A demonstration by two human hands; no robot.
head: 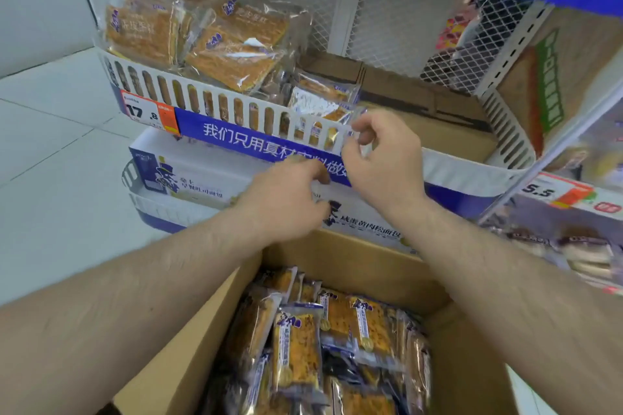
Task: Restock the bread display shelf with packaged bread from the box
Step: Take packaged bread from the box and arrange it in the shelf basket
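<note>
An open cardboard box point(188, 347) sits below me, filled with several small packaged breads point(296, 354) in clear purple-printed wrappers. Above it is the display shelf with a white slotted rail point(209, 101). Large flat bread packs point(236, 50) are stacked on its left part, and small packs point(317, 101) lie behind the rail near the middle. My right hand point(387, 162) is at the rail, thumb and forefinger pinched on the clear wrapper edge of a small pack. My left hand point(283, 199) hovers just below, against the blue label strip. Its fingers are curled and their inside is hidden.
A brown cardboard carton point(421, 104) lies on the shelf's right half. White printed cartons point(188, 178) fill the shelf below. A neighbouring shelf point(556, 192) with a 5.5 tag and more packs juts in at right. Tiled floor point(50, 145) lies to the left.
</note>
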